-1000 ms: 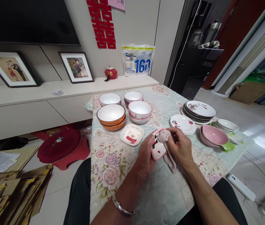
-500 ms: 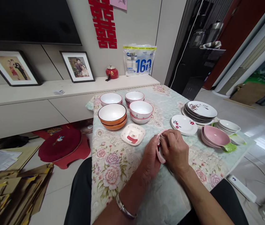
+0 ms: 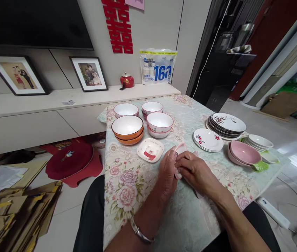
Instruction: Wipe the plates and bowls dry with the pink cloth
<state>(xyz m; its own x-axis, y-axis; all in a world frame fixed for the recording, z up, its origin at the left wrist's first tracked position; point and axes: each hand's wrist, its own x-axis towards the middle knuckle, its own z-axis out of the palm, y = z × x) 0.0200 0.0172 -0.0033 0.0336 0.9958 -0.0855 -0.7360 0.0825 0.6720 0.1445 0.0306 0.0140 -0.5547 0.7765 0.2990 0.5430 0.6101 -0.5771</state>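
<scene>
My left hand (image 3: pixel 168 169) is wrapped round a small white dish with a pink rim (image 3: pixel 181 147), tilted up on its edge above the table. Closed fingers of my right hand (image 3: pixel 194 171) press into the dish from the right. Pale edges of something thin show beside and below that hand; I cannot make out what it is. Just left of my hands lies a squarish bear dish (image 3: pixel 154 144) with a red scarf picture. Behind it stand stacked orange bowls (image 3: pixel 127 132) and white bowls with red rims (image 3: pixel 160 122).
Flowered cloth (image 3: pixel 126 182) covers the table. To the right are small flowered plates (image 3: pixel 208 140), a stack of larger plates (image 3: pixel 228 122), pink bowls (image 3: pixel 244 153) with green handles and small white bowls (image 3: pixel 260 141). A red stool (image 3: pixel 69 161) stands at left near flattened cardboard (image 3: pixel 27 213).
My right hand has shifted and turned on the dish, with its fingers lower and more pinched. More of the dish's pink rim shows. The view has moved slightly.
</scene>
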